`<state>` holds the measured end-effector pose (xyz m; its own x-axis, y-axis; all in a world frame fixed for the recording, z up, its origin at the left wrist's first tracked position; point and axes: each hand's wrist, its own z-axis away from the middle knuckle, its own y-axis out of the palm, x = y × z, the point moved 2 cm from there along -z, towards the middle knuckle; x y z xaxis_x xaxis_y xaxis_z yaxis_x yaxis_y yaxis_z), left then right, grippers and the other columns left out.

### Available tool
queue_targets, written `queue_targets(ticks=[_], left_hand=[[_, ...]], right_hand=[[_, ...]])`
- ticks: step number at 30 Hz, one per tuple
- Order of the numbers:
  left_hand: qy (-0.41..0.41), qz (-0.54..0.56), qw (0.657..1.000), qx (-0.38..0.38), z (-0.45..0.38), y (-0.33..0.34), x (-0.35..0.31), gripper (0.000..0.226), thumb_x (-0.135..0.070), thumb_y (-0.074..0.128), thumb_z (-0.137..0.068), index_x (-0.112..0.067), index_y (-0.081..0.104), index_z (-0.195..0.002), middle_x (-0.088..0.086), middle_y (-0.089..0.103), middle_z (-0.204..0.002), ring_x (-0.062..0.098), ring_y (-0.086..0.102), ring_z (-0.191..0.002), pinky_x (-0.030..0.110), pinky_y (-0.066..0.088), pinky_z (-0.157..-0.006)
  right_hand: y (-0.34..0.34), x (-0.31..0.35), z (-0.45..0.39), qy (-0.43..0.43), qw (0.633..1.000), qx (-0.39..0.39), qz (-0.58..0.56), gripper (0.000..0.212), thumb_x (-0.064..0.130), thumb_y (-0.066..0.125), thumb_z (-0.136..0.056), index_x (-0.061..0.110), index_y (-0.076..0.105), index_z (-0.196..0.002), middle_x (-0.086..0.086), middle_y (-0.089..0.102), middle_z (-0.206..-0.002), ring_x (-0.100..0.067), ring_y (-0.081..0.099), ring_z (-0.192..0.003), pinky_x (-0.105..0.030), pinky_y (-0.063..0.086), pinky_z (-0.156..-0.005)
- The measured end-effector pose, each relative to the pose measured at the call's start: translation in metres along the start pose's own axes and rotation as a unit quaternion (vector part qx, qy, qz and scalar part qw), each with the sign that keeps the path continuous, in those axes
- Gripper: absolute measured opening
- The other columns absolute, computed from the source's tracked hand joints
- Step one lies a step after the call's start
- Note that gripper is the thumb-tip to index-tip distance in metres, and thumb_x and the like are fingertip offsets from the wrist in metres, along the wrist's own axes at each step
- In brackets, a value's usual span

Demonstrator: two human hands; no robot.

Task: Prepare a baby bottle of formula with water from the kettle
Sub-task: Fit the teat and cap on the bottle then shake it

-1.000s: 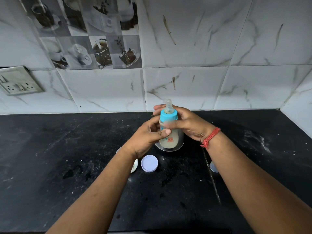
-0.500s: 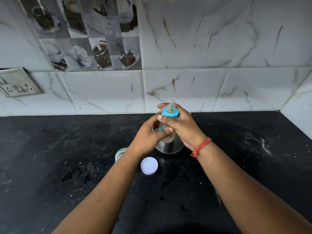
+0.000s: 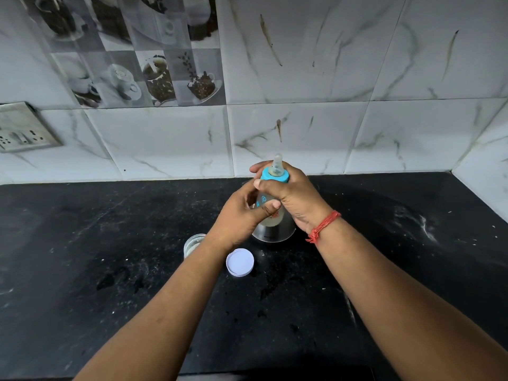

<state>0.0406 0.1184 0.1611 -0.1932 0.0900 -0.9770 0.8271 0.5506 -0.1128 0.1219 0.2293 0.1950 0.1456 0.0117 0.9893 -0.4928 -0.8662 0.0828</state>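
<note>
Upright, baby bottle (image 3: 268,213) clasped between left hand (image 3: 242,218) fingers and right hand (image 3: 295,198) fingers.

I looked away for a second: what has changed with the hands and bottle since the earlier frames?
The right hand slid up from the baby bottle's side to wrap over its blue collar. The left hand still holds the body. The white lid and small jar stayed put on the counter.
</note>
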Motion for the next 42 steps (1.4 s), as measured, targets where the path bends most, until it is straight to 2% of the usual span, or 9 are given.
queue_targets(ticks=[6,11,13,18,23,28,31,37,42], left_hand=[[0.009,-0.059,0.997,-0.057,-0.002,0.003,0.014,0.05,-0.019,0.076,-0.09,-0.022,0.059,-0.137,-0.008,0.071,-0.127,0.008,0.065,-0.12,0.04,0.051,-0.108],[-0.005,-0.083,0.995,-0.062,0.0,0.005,0.024,0.046,-0.016,0.074,-0.092,-0.023,0.06,-0.135,-0.012,0.071,-0.121,0.002,0.066,-0.113,0.03,0.053,-0.102],[-0.011,-0.063,0.996,-0.055,0.003,0.004,0.03,0.046,-0.015,0.075,-0.092,-0.024,0.06,-0.134,-0.011,0.072,-0.119,0.004,0.067,-0.112,0.026,0.053,-0.098],[-0.051,-0.02,0.997,-0.054,0.011,0.004,0.051,0.048,-0.014,0.081,-0.086,-0.032,0.059,-0.124,-0.008,0.073,-0.116,0.003,0.069,-0.108,0.02,0.055,-0.092],[-0.09,-0.036,0.994,-0.043,0.013,0.009,0.068,0.051,-0.012,0.083,-0.084,-0.025,0.058,-0.126,-0.01,0.071,-0.115,-0.007,0.067,-0.097,0.011,0.052,-0.083],[-0.101,-0.048,0.993,-0.032,0.011,0.013,0.083,0.05,-0.014,0.086,-0.082,-0.036,0.059,-0.118,-0.005,0.072,-0.116,0.006,0.067,-0.106,0.015,0.051,-0.087],[-0.103,-0.056,0.993,-0.03,0.009,0.015,0.086,0.05,-0.016,0.086,-0.081,-0.04,0.058,-0.115,-0.007,0.071,-0.117,0.006,0.067,-0.108,0.016,0.051,-0.088],[-0.113,-0.056,0.992,-0.02,0.007,0.017,0.088,0.054,-0.019,0.086,-0.081,-0.031,0.058,-0.126,-0.008,0.07,-0.121,0.008,0.066,-0.113,0.022,0.053,-0.096],[-0.109,-0.056,0.992,-0.021,0.004,0.013,0.086,0.056,-0.023,0.087,-0.082,-0.033,0.057,-0.128,-0.009,0.069,-0.124,0.01,0.064,-0.118,0.033,0.051,-0.104]], right_hand=[[0.015,-0.013,0.002,0.029,0.991,-0.132,-0.023,0.028,0.008,0.077,-0.086,0.004,0.066,-0.112,-0.006,0.068,-0.097,-0.015,0.068,-0.088,-0.024,0.06,-0.074],[0.009,-0.028,0.002,0.044,0.99,-0.109,0.084,0.045,0.039,0.081,-0.084,0.018,0.059,-0.118,-0.005,0.071,-0.11,-0.019,0.071,-0.101,-0.035,0.06,-0.089],[0.001,-0.038,0.006,0.044,0.983,-0.078,0.16,0.053,0.054,0.076,-0.083,0.028,0.053,-0.123,0.0,0.067,-0.12,-0.014,0.068,-0.108,-0.03,0.057,-0.091],[-0.045,-0.07,0.029,0.047,0.963,-0.127,0.234,0.026,0.038,0.066,-0.096,0.014,0.065,-0.107,0.01,0.065,-0.096,0.01,0.061,-0.084,-0.007,0.045,-0.075],[-0.112,-0.123,0.054,0.122,0.878,-0.173,0.429,0.019,0.037,0.069,-0.093,0.019,0.066,-0.094,0.004,0.064,-0.098,-0.015,0.063,-0.094,-0.036,0.054,-0.086],[-0.154,-0.144,0.077,0.257,0.738,-0.1,0.616,0.04,0.043,0.066,-0.093,0.023,0.056,-0.126,-0.005,0.051,-0.131,-0.032,0.048,-0.123,-0.049,0.048,-0.1],[-0.165,-0.154,0.085,0.312,0.7,-0.05,0.64,0.039,0.032,0.061,-0.097,0.02,0.052,-0.133,-0.01,0.047,-0.136,-0.035,0.05,-0.124,-0.05,0.05,-0.099],[-0.16,-0.152,0.083,0.278,0.729,-0.064,0.622,0.021,0.022,0.05,-0.1,0.016,0.056,-0.119,-0.012,0.053,-0.122,-0.033,0.059,-0.105,-0.047,0.055,-0.087],[-0.12,-0.095,0.048,0.17,0.866,-0.153,0.445,0.037,0.025,0.067,-0.09,0.016,0.052,-0.123,-0.005,0.059,-0.114,-0.023,0.061,-0.096,-0.035,0.051,-0.08]])
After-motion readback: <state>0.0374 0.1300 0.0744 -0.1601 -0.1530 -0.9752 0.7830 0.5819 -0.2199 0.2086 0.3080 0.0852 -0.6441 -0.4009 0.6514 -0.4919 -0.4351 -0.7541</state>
